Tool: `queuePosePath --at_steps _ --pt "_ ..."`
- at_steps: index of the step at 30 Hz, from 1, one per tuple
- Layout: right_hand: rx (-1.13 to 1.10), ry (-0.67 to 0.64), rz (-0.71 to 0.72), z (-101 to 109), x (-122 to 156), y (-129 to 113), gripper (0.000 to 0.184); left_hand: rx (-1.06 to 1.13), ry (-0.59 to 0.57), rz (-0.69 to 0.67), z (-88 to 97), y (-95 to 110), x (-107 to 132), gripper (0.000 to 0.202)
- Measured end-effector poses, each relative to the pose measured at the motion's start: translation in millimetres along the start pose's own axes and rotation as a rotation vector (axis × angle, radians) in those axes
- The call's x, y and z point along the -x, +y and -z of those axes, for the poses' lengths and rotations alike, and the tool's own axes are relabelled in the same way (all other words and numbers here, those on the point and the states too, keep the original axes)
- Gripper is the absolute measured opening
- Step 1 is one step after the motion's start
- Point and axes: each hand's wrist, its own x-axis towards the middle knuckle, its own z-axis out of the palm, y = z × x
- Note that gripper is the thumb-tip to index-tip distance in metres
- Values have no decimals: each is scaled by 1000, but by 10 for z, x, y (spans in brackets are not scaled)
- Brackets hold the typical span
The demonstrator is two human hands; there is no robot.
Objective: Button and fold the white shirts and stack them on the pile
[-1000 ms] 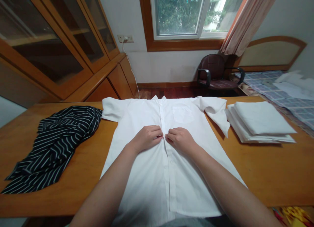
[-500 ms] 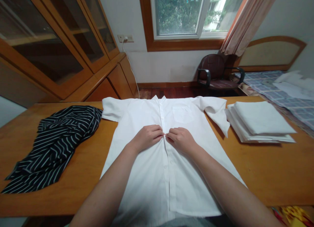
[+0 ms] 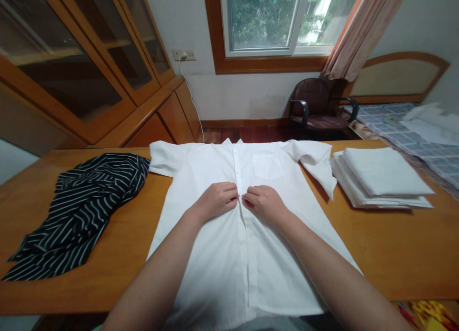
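Note:
A white short-sleeved shirt (image 3: 211, 235) lies spread face up on the wooden table, its collar at the far edge and its hem towards me. My left hand (image 3: 219, 198) and my right hand (image 3: 262, 202) meet at the front placket, around mid-chest. Both sets of fingers are pinched on the shirt's placket from either side; the button between them is hidden by my fingertips. Above my hands the placket is closed, with buttons showing. Below them its two edges part slightly. A chest pocket (image 3: 267, 166) sits at the upper right.
On the left of the table (image 3: 387, 254) lies a crumpled black-and-white striped garment (image 3: 86, 207). Folded white cloths (image 3: 385, 173) are stacked at the right. Beyond the table stand a brown armchair (image 3: 311, 101) and a bed (image 3: 430, 149); a glass-fronted cabinet (image 3: 132, 101) rises at the left.
Both hands stay at the same spot on the placket, with barely any finger movement. The shirt lies as before.

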Motion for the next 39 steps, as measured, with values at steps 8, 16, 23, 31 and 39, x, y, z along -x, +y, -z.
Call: queuePosePath --at_steps 8,16,23,31,39 --pt "-18 20 5 -9 -7 -4 26 -17 14 0 -1 12 -15 19" --pt "-17 32 -4 -20 -10 -8 26 -3 46 45 -13 40 -36 20" --pt "-31 16 -13 -24 -20 -17 26 -29 16 48 -52 13 -13 21" --pt "-57 27 -41 -34 10 1 23 34 -40 72 25 4 7 17" --pt "-204 9 -142 50 24 38 14 150 -71 154 97 21 36 13"
